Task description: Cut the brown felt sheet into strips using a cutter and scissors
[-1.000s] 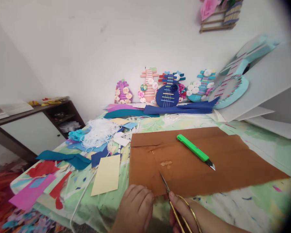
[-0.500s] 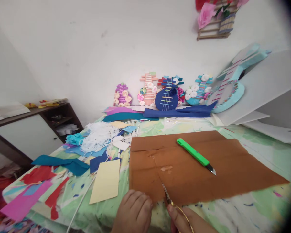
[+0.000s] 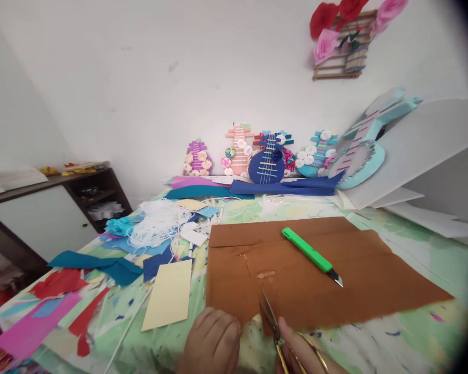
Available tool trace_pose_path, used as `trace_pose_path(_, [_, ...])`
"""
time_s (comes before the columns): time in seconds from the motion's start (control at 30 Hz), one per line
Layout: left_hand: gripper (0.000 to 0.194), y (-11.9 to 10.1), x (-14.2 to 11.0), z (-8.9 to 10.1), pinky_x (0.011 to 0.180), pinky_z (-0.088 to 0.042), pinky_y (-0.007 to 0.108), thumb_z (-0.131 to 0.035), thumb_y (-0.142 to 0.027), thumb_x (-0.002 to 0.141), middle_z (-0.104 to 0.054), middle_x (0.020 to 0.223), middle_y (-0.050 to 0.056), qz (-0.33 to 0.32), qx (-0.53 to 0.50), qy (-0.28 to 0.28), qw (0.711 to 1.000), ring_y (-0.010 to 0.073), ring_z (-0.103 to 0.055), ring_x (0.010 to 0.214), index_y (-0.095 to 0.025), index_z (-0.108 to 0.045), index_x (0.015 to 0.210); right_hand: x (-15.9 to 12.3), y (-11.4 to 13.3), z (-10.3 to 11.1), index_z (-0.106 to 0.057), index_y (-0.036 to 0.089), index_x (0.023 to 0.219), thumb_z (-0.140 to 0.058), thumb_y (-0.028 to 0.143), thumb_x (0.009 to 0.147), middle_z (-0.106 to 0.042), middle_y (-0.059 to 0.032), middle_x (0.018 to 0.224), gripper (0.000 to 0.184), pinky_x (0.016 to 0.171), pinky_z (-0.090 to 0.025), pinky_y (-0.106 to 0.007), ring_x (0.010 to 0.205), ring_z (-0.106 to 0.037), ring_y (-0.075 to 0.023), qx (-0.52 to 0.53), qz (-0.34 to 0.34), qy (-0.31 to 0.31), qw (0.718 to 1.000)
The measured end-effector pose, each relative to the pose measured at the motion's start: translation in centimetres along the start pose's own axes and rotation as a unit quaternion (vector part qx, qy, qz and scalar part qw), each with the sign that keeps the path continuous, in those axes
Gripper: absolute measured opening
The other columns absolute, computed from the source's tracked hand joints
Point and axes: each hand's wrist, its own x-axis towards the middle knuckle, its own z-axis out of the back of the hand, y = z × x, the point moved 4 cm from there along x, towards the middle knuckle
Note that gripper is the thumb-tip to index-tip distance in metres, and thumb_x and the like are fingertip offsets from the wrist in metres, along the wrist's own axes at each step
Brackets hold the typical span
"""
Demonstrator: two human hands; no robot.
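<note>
A brown sheet of cloth (image 3: 320,291) lies spread on the table, creased, with a few worn marks toward its left. My left hand (image 3: 212,340) is closed at the sheet's near left edge, its fingers curled together over the cloth. In my right hand (image 3: 306,353) is a pair of gold-handled scissors (image 3: 276,335). Their blades are parted at the near edge of the cloth, with the tips pointing away from me; a short cut shows there. Across the sheet lies a green utility knife (image 3: 308,250), its blade out.
A cream card (image 3: 167,295), a tangle of white cord (image 3: 158,223) and coloured scraps cover the table's left. Decorated lute-shaped crafts, including a blue one (image 3: 265,166), lean on the wall. White boards (image 3: 432,140) stand at right; a cabinet (image 3: 42,223) is at left.
The scissors' blades have gone from nearly closed to spread apart, and my right hand has opened around the handles. My left hand stays on the cloth. The view has tipped slightly upward.
</note>
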Motion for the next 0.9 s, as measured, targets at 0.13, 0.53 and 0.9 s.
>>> trace_pose_path(0.13, [0.019, 0.1, -0.2, 0.0, 0.063, -0.043, 0.031, -0.035, -0.005, 0.08, -0.06, 0.065, 0.003, 0.002, -0.001, 0.005, 1.0, 0.0152, -0.056, 0.06, -0.015, -0.051, 0.079, 0.4, 0.4, -0.2, -0.047, 0.017, 0.049, -0.023, 0.074, 0.065, -0.04, 0.0005, 0.045, 0.064, 0.049, -0.038, -0.023, 0.047, -0.045, -0.0114, 0.014, -0.027, 0.035, 0.999])
trace_pose_path(0.53, [0.022, 0.1, 0.2, 0.2, 0.063, -0.043, 0.029, -0.035, -0.003, 0.079, -0.061, 0.063, 0.002, -0.034, 0.037, -0.015, 0.999, 0.0138, -0.056, 0.058, -0.015, -0.053, 0.074, 2.7, 1.7, -0.7, -0.045, 0.015, 0.05, -0.018, 0.069, 0.071, -0.043, 0.0003, 0.041, 0.064, 0.041, -0.033, -0.02, 0.036, -0.04, -0.0077, -0.006, -0.046, 0.009, 0.999])
trace_pose_path(0.9, [0.023, 0.3, -0.3, -0.2, 0.066, -0.041, 0.03, -0.034, -0.004, 0.082, -0.061, 0.064, 0.002, -0.02, 0.014, -0.015, 1.0, 0.0141, -0.056, 0.058, -0.014, -0.053, 0.073, 4.1, 0.2, -0.1, -0.047, 0.014, 0.054, -0.025, 0.065, 0.073, -0.043, 0.001, 0.044, 0.058, 0.041, -0.032, -0.02, 0.037, -0.042, -0.0078, -0.091, -0.027, 0.004, 0.995])
